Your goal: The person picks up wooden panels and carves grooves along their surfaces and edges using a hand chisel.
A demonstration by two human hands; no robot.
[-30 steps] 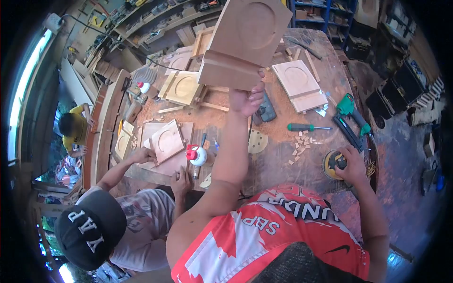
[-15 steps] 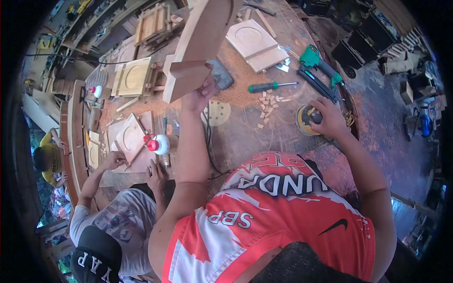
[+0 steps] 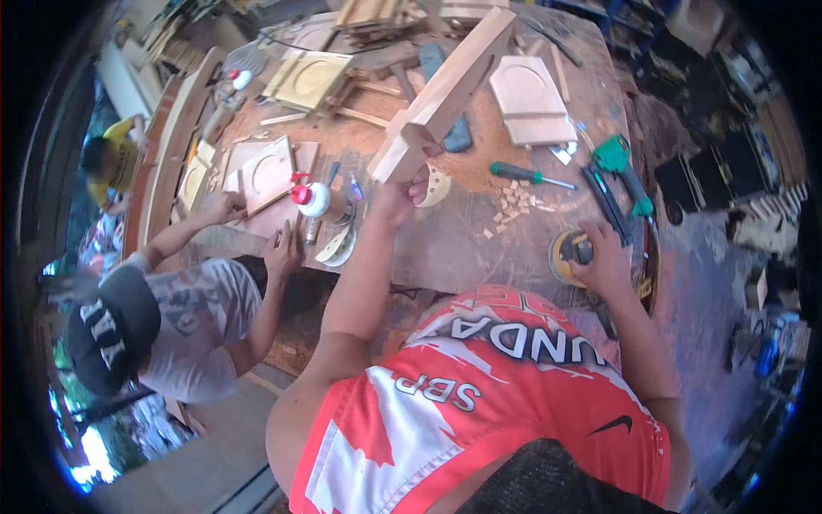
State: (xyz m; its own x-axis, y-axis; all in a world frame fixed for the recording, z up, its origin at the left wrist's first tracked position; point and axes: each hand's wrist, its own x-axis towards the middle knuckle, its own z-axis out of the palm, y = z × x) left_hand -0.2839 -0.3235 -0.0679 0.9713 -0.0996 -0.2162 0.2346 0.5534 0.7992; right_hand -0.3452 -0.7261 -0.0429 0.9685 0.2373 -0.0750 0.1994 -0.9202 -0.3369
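Left hand (image 3: 401, 195): fingers grasping the lower end of a pale brown wooden board (image 3: 451, 83) with 1 crosswise block, raised nearly edge-on above the worn brown tabletop (image 3: 462, 257). Right hand (image 3: 606, 261): fingers curled over a round yellow-and-black sander (image 3: 559, 259), near a green-and-black power tool (image 3: 611, 156) and small pale wooden pieces (image 3: 514, 202).

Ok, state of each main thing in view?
Bare left hand: gripping
Light-brown wooden workpiece: held up
Round yellow sander: on wooden workbench; running unclear
Bare right hand: gripping sander
Green-black nail gun: lying down
Green-handled screwdriver: lying flat
Nearer white bottle: red top on
Pale wooden panel beyond screwdriver: flat, round recess up
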